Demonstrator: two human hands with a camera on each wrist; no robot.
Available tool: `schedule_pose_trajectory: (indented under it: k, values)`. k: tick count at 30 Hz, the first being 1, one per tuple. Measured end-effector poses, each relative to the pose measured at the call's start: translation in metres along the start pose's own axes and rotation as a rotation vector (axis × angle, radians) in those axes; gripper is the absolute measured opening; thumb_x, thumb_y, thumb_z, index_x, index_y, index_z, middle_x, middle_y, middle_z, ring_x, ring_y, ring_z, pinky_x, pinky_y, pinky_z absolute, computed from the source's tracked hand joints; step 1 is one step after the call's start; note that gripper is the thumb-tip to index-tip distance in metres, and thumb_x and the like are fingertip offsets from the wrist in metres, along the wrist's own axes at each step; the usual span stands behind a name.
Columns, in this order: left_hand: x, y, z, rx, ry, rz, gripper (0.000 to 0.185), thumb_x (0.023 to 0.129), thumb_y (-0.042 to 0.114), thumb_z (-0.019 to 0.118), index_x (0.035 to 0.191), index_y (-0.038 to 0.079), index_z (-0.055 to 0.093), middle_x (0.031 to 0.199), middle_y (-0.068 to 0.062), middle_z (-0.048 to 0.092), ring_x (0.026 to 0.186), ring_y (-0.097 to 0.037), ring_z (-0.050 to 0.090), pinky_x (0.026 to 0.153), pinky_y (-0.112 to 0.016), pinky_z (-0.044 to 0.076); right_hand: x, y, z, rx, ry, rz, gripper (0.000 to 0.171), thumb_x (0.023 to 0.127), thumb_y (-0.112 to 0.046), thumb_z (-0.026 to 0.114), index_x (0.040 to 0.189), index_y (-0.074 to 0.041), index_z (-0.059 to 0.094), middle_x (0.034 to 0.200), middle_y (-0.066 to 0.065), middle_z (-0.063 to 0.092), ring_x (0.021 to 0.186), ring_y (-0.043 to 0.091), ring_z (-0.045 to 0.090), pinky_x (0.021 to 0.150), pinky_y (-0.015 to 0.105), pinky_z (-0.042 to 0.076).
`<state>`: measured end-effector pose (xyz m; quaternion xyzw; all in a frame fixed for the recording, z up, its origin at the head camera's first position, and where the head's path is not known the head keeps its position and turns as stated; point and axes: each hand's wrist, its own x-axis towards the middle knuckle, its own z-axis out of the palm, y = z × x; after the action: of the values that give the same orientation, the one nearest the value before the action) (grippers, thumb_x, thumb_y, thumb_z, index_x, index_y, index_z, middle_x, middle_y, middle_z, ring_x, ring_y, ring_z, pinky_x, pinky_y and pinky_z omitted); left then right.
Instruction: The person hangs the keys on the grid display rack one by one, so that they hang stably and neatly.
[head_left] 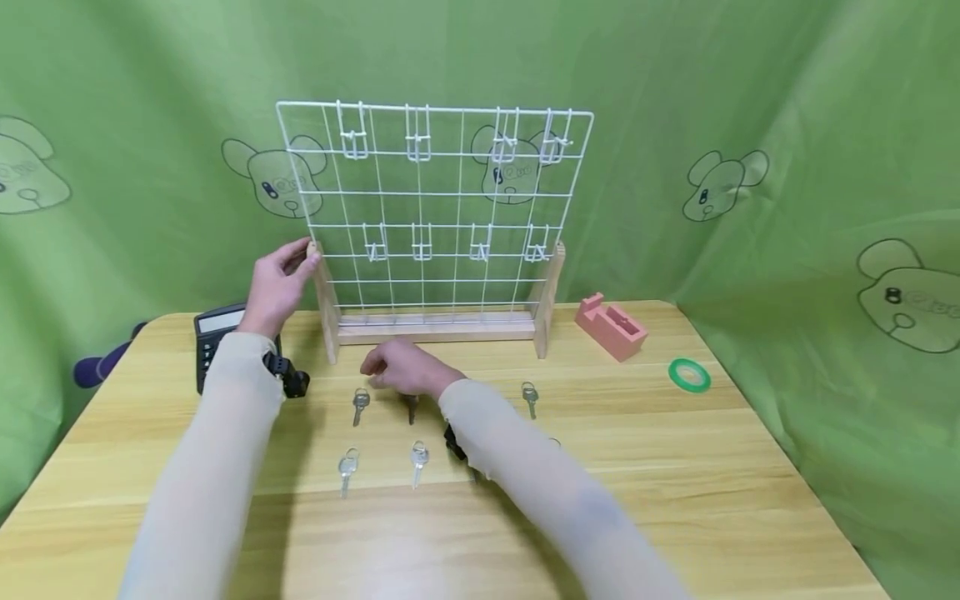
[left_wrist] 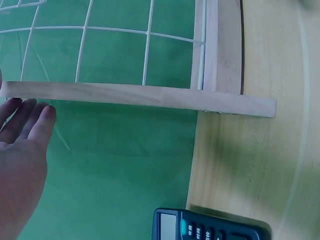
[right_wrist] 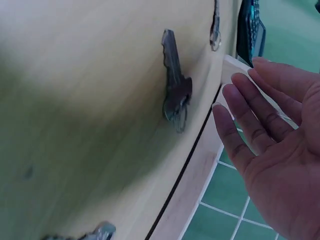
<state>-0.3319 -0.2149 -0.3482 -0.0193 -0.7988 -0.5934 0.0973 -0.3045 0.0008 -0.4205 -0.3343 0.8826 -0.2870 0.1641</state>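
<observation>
The left upright [head_left: 327, 308] of a wooden stand is held near its top by the person's left grip [head_left: 277, 287], with the thumb on one side of the wood and the fingers on the other. A white wire grid [head_left: 460, 194] is carried by the stand, and two rows of white wire hooks [head_left: 418, 148] are hung on it. The right grip [head_left: 408, 367] is held in front of the stand's crossbar [head_left: 442, 333], its fingers loosely extended and spread a little apart, with nothing held. Several keys, each fitted with a small ring where this can be seen, are laid out on the worktop [head_left: 637, 517]. One key [head_left: 361, 402] is seen just beside the right fingertips, and a darker key [right_wrist: 175, 82] is partly covered by that hand in the head view; neither is seen to be touched. Others are spread nearer the person, some partly hidden by the right sleeve [head_left: 540, 475]. A calculator [head_left: 217, 321] is placed beside the left forearm, while a pink tape dispenser [head_left: 611, 329] and a green tape roll [head_left: 688, 363] are set towards the right.
</observation>
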Motion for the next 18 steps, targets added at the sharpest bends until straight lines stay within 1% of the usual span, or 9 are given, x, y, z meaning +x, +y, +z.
schedule_pose_trajectory:
  k: [5, 10, 14, 18]
  values:
    - [0.003, 0.0, 0.001, -0.017, 0.033, 0.006, 0.051, 0.101, 0.027, 0.056, 0.146, 0.006, 0.043, 0.145, -0.015, 0.048, 0.13, -0.024, 0.046, 0.109, -0.026, 0.04, 0.011, -0.002, 0.007, -0.057, -0.012, -0.024, 0.023, 0.091, -0.003, 0.069, 0.114, -0.002, 0.07, 0.104, 0.003, 0.07, 0.092, 0.01, 0.061, 0.084, 0.014, 0.05]
    - [0.004, -0.002, 0.003, -0.052, 0.06, -0.003, 0.047, 0.101, 0.021, 0.056, 0.144, 0.005, 0.046, 0.144, -0.015, 0.048, 0.13, -0.023, 0.047, 0.107, -0.024, 0.042, 0.021, -0.003, 0.012, -0.13, -0.032, -0.047, 0.02, 0.09, -0.003, 0.069, 0.11, -0.005, 0.073, 0.1, 0.0, 0.07, 0.089, 0.008, 0.059, 0.081, 0.012, 0.049]
    - [0.005, -0.002, 0.004, -0.067, 0.072, 0.002, 0.046, 0.101, 0.021, 0.057, 0.143, 0.004, 0.048, 0.142, -0.015, 0.051, 0.127, -0.023, 0.05, 0.105, -0.024, 0.044, 0.026, -0.006, 0.015, -0.186, -0.036, -0.047, 0.013, 0.09, -0.004, 0.069, 0.101, -0.008, 0.074, 0.093, -0.002, 0.068, 0.086, 0.008, 0.057, 0.079, 0.012, 0.047]
    - [0.004, -0.003, 0.005, -0.072, 0.076, -0.011, 0.045, 0.101, 0.021, 0.057, 0.142, 0.004, 0.048, 0.14, -0.015, 0.052, 0.124, -0.022, 0.051, 0.104, -0.025, 0.045, 0.028, -0.009, 0.019, -0.223, -0.052, -0.039, 0.008, 0.089, -0.003, 0.067, 0.091, -0.01, 0.071, 0.087, -0.002, 0.066, 0.082, 0.009, 0.055, 0.075, 0.014, 0.046]
